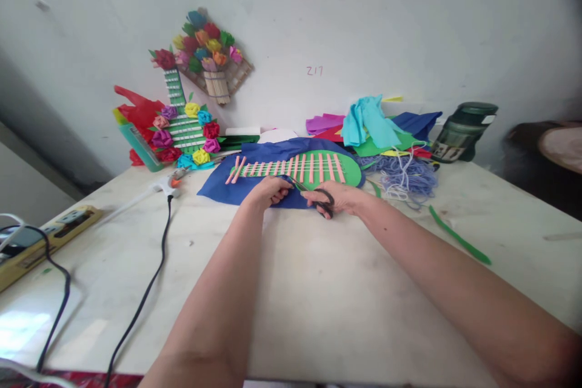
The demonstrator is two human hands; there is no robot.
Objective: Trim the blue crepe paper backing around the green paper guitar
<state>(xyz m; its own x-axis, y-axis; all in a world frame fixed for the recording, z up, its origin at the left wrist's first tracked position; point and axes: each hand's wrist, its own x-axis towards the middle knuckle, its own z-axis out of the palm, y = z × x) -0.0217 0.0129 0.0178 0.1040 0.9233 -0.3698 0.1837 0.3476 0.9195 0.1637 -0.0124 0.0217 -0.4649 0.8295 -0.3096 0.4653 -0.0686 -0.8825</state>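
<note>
Two grips | left grip [269,190] pinches blue paper [219,190] edge | right grip [349,197] clasps scissors [324,201], just beside.

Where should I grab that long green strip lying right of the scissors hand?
Pinch the green strip at its near end, from above and from the right, I'd judge: it lies flat and thin on the table, that end is clear of the yarn, and the right hand holds the scissors.
</note>
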